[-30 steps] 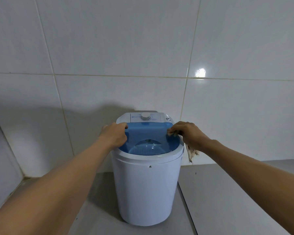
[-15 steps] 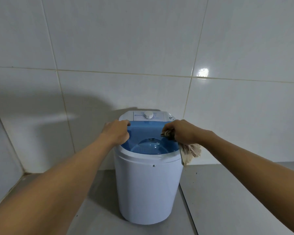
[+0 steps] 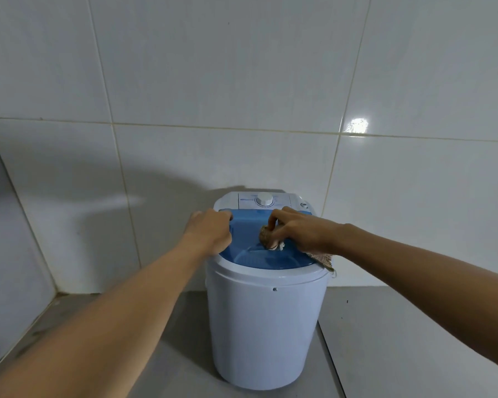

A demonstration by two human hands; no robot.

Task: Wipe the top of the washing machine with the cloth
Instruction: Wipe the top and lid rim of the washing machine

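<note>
Washing machine (image 3: 266,326), small white tub with a blue lid (image 3: 250,231), stands on the grey floor (image 3: 400,340) against the tiled wall (image 3: 242,81). Left hand (image 3: 210,234) curled over the lid's left edge, bracing it. Right hand (image 3: 299,232) bunched around the tan cloth (image 3: 269,239), pressing it on the lid mid-top; a frayed end hangs off the right rim. Wiping looks underway. Next move likely calls for sweeping across uncovered lid and back panel near the dial (image 3: 264,199). Lid under both hands hidden; panel markings too small to read.
</note>
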